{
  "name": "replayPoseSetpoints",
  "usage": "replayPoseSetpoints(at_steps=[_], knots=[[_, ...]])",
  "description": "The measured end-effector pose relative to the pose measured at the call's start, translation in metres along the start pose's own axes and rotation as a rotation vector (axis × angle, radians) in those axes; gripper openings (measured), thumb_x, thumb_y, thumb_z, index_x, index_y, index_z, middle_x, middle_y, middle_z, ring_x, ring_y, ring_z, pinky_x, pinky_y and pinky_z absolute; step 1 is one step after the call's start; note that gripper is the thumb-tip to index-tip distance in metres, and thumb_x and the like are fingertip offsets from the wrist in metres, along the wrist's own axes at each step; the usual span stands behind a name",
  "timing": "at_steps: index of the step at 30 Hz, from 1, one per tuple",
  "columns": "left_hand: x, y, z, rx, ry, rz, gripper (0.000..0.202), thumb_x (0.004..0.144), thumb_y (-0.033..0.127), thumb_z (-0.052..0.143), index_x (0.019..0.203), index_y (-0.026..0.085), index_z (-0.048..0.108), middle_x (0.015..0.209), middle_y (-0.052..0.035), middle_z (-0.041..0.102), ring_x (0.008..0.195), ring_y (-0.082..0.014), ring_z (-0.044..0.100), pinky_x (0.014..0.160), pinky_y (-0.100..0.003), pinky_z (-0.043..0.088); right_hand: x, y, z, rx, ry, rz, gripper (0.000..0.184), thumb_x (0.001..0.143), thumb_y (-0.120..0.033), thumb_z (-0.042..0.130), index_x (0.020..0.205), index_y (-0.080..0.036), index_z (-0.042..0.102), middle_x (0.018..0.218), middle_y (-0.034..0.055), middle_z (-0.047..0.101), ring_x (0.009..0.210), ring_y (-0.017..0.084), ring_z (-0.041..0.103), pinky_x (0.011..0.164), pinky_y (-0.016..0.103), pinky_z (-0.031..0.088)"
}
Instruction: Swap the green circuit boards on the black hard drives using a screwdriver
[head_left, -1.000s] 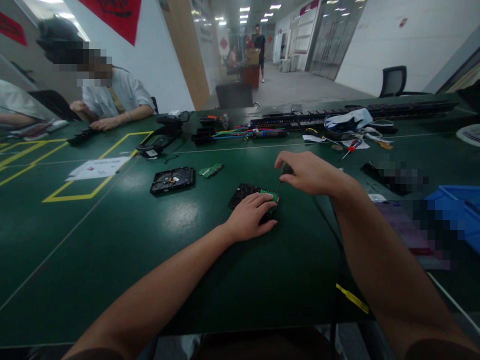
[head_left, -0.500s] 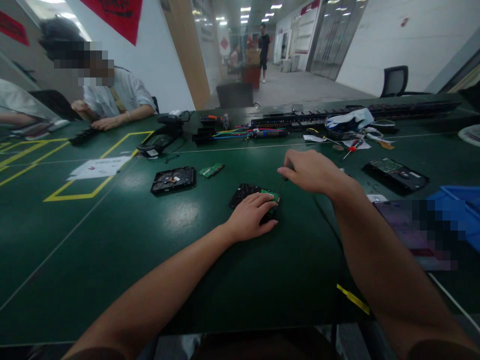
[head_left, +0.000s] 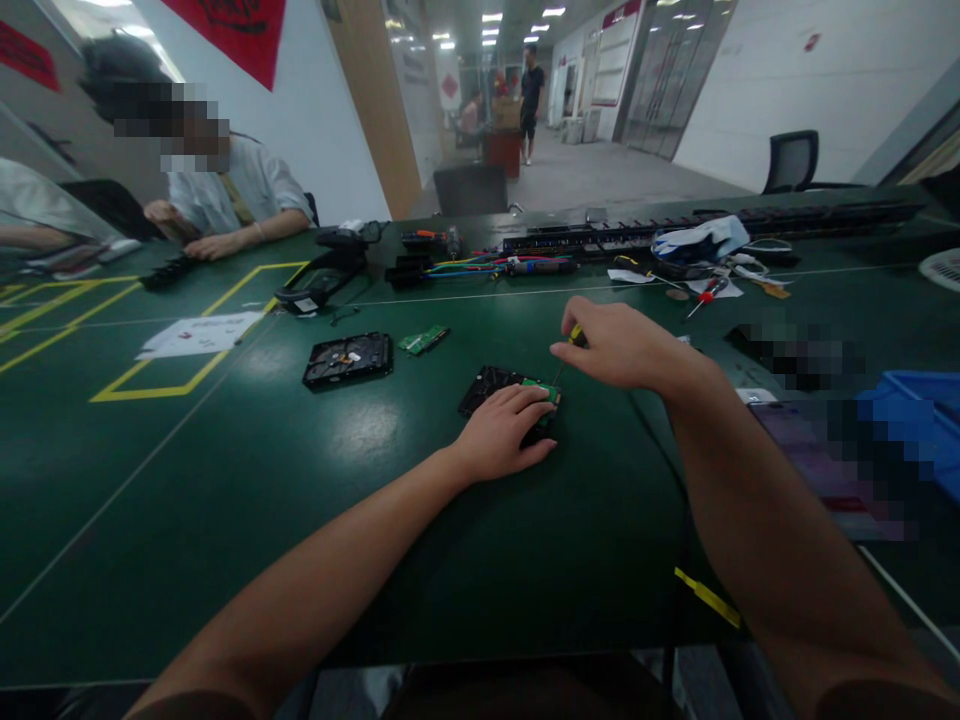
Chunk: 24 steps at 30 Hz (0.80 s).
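Note:
My left hand (head_left: 504,435) lies over a black hard drive (head_left: 484,386) and holds it against the table, fingers across the top and thumb at the near right side. Part of the drive's green circuit board (head_left: 553,391) shows past the fingertips. To the upper right, my right hand (head_left: 616,342) is closed round the yellow and black handle of a screwdriver (head_left: 577,337). Its thin shaft slants down to the right end of the board; whether the tip sits in a screw is too small to tell.
Left of my hands lie another hard drive (head_left: 347,360) and a loose green circuit board (head_left: 424,341). Cables (head_left: 480,268), a red screwdriver (head_left: 709,293) and a glove (head_left: 705,240) lie farther back. A blue bin (head_left: 911,400) stands right. A co-worker (head_left: 240,190) sits across at left.
My right hand has turned slightly on the screwdriver, and more of the yellow handle shows now. My left hand and the hard drive stay in place.

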<state>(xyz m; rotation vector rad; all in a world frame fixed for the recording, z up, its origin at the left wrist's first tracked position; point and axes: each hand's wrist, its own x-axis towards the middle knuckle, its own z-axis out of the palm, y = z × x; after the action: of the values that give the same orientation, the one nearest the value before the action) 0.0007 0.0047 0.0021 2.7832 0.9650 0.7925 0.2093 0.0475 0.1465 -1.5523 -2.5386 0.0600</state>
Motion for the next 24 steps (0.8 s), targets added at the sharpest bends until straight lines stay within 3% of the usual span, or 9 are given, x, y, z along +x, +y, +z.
replayPoseSetpoints(at_steps=[3, 8, 11, 15, 19, 24], knots=[[0.0000, -0.0004, 0.0007, 0.001, 0.005, 0.002, 0.048, 0.094, 0.045, 0.063, 0.135, 0.021, 0.058, 0.144, -0.0128, 0.059, 0.134, -0.0306, 0.055, 0.116, -0.052, 0.044, 0.0011, 0.0005, -0.0008, -0.048, 0.004, 0.041, 0.031, 0.095, -0.045, 0.058, 0.109, -0.018, 0.064, 0.096, 0.0139, 0.074, 0.088, 0.031, 0.069, 0.074, 0.039, 0.047], [-0.0007, -0.0009, 0.0012, -0.001, 0.003, 0.001, 0.049, 0.094, 0.046, 0.064, 0.136, 0.021, 0.057, 0.143, -0.0125, 0.060, 0.135, -0.0307, 0.055, 0.117, -0.052, 0.044, 0.0038, 0.0060, -0.0002, 0.030, -0.024, -0.123, 0.018, 0.089, -0.028, 0.064, 0.104, -0.020, 0.067, 0.101, 0.0086, 0.075, 0.094, 0.026, 0.069, 0.081, 0.036, 0.048], [-0.0004, -0.0005, 0.0007, 0.003, 0.002, 0.003, 0.049, 0.094, 0.046, 0.063, 0.136, 0.019, 0.057, 0.143, -0.0129, 0.060, 0.135, -0.0306, 0.055, 0.117, -0.051, 0.043, 0.0032, 0.0053, -0.0001, 0.071, -0.048, -0.175, 0.023, 0.086, -0.021, 0.063, 0.109, -0.019, 0.066, 0.103, 0.0081, 0.076, 0.093, 0.024, 0.069, 0.081, 0.034, 0.048], [-0.0003, -0.0003, 0.0005, 0.001, -0.002, 0.000, 0.049, 0.094, 0.046, 0.064, 0.135, 0.020, 0.058, 0.144, -0.0126, 0.060, 0.136, -0.0311, 0.054, 0.117, -0.052, 0.043, 0.0008, 0.0012, -0.0011, 0.013, -0.017, -0.047, 0.030, 0.092, -0.037, 0.061, 0.115, -0.018, 0.066, 0.099, 0.0119, 0.075, 0.090, 0.028, 0.069, 0.078, 0.037, 0.049], [-0.0010, -0.0007, 0.0001, -0.008, -0.004, -0.006, 0.049, 0.094, 0.045, 0.064, 0.136, 0.021, 0.057, 0.144, -0.0132, 0.059, 0.136, -0.0310, 0.054, 0.116, -0.053, 0.044, -0.0010, -0.0006, -0.0035, -0.074, -0.022, 0.115, 0.037, 0.099, -0.049, 0.052, 0.109, -0.018, 0.069, 0.089, 0.0143, 0.074, 0.088, 0.032, 0.070, 0.075, 0.041, 0.049], [-0.0014, -0.0004, -0.0002, -0.001, -0.003, -0.006, 0.050, 0.094, 0.045, 0.064, 0.137, 0.020, 0.057, 0.145, -0.0132, 0.059, 0.136, -0.0305, 0.054, 0.117, -0.051, 0.043, -0.0007, -0.0017, -0.0030, -0.026, -0.026, -0.041, 0.020, 0.092, -0.033, 0.064, 0.107, -0.021, 0.067, 0.100, 0.0109, 0.076, 0.095, 0.030, 0.070, 0.082, 0.039, 0.049]])
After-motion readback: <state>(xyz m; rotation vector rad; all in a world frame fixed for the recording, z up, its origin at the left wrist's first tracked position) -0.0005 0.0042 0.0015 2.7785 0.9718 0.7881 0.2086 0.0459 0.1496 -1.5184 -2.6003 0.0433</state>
